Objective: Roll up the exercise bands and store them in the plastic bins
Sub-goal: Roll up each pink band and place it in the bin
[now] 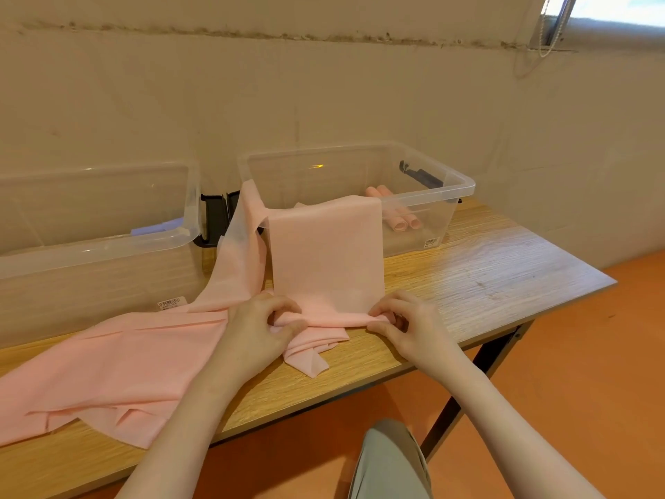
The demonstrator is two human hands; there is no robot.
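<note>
Rolled bands (399, 215) inside right bin (464, 185)

bare table (485, 268) right of hands, pink band (325, 253) draped over bin rim (424, 198)

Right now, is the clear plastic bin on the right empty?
No. The right clear plastic bin already holds rolled pink bands, and a flat pink band hangs over its front rim.

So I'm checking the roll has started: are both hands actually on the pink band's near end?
Touching. The head view shows the left hand and right hand each pinching the rolled near edge of the pink band, fingers curled round it.
</note>
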